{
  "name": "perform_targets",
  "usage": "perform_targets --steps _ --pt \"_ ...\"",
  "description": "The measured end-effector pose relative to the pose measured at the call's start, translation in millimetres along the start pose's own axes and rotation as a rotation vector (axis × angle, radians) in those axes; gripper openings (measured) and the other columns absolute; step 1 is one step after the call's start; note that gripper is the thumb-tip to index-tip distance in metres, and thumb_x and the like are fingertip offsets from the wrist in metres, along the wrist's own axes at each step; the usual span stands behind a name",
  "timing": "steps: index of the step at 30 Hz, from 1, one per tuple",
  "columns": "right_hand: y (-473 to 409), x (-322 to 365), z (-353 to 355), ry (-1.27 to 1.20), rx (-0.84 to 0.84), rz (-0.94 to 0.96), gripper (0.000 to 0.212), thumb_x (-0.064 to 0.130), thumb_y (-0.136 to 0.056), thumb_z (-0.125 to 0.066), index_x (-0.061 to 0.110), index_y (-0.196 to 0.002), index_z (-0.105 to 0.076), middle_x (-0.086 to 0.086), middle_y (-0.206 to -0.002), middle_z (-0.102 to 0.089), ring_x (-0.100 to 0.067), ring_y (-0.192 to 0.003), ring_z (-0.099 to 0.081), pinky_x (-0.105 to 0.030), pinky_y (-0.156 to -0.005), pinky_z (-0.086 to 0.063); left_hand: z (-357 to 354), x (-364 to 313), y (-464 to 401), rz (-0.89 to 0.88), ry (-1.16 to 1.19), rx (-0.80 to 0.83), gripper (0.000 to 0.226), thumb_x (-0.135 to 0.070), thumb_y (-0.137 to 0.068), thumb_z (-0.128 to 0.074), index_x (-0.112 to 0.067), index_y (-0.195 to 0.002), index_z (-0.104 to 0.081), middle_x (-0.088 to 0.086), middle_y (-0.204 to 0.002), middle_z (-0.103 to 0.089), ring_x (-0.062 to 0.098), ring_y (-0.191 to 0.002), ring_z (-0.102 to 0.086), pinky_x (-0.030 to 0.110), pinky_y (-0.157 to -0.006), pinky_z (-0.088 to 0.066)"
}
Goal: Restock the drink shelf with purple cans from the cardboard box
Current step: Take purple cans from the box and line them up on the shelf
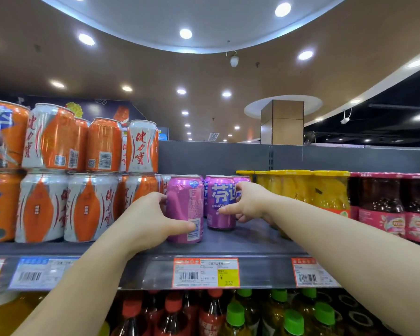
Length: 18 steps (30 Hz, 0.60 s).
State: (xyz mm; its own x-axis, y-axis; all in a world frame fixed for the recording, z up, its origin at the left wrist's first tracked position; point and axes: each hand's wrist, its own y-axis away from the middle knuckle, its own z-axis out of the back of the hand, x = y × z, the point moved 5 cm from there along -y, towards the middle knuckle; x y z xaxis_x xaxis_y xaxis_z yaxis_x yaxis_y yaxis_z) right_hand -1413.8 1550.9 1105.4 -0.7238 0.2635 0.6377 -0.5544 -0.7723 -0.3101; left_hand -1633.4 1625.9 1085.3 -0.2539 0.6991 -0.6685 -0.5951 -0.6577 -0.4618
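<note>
Two purple cans stand upright at the front of the grey shelf [252, 241], with more purple cans behind them. My left hand [146, 221] grips the nearer purple can [186, 204], thumb across its front and fingers round its left side. My right hand [247, 202] holds the second purple can [218, 202] a little further back, thumb on its front and fingers curled round its right side. The cardboard box is out of view.
Stacked orange and silver cans [83, 175] fill the shelf left of the purple cans. Yellow fruit jars [301, 190] and dark red jars [393, 204] stand to the right. Price tags [205, 272] line the shelf edge. Bottles [214, 314] fill the shelf below.
</note>
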Motion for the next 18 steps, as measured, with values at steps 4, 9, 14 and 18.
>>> perform_targets --steps 4,9,14,18 --pt "-14.0 -1.4 -6.5 0.009 -0.045 0.009 0.066 0.032 -0.074 -0.083 0.016 -0.127 -0.048 -0.006 -0.118 -0.064 -0.023 -0.096 -0.068 -0.036 -0.076 -0.061 0.7 -0.2 3.1 -0.015 -0.018 -0.079 0.065 -0.046 -0.060 -0.087 -0.032 -0.108 -0.046 -0.023 -0.084 -0.052 -0.006 -0.078 -0.054 0.019 -0.065 -0.048" --pt "-26.8 -1.5 -12.1 0.067 -0.094 0.034 0.068 0.034 -0.071 -0.086 0.017 -0.126 -0.050 -0.005 -0.120 -0.064 -0.024 -0.106 -0.064 -0.043 -0.086 -0.058 0.5 0.0 6.5 0.000 -0.054 -0.125 0.077 -0.054 -0.055 -0.086 -0.027 -0.118 -0.050 -0.016 -0.099 -0.057 0.005 -0.090 -0.059 0.029 -0.079 -0.053" --pt "-31.2 0.4 -17.0 0.108 -0.091 0.050 0.064 0.037 -0.071 -0.085 0.017 -0.122 -0.052 -0.005 -0.118 -0.065 -0.024 -0.105 -0.064 -0.044 -0.087 -0.058 -0.3 -2.7 11.3 0.020 -0.128 -0.139 0.086 -0.067 -0.051 -0.081 -0.030 -0.120 -0.046 -0.017 -0.101 -0.055 0.008 -0.096 -0.060 0.039 -0.087 -0.055" --pt "-9.6 9.5 -2.1 0.054 -0.126 0.056 0.060 0.039 -0.076 -0.081 0.014 -0.124 -0.054 -0.004 -0.109 -0.067 -0.019 -0.091 -0.066 -0.036 -0.076 -0.060 1.0 -4.7 13.6 0.023 -0.123 -0.111 0.084 -0.065 -0.053 -0.081 -0.031 -0.121 -0.045 -0.019 -0.099 -0.054 0.005 -0.093 -0.059 0.034 -0.084 -0.053"
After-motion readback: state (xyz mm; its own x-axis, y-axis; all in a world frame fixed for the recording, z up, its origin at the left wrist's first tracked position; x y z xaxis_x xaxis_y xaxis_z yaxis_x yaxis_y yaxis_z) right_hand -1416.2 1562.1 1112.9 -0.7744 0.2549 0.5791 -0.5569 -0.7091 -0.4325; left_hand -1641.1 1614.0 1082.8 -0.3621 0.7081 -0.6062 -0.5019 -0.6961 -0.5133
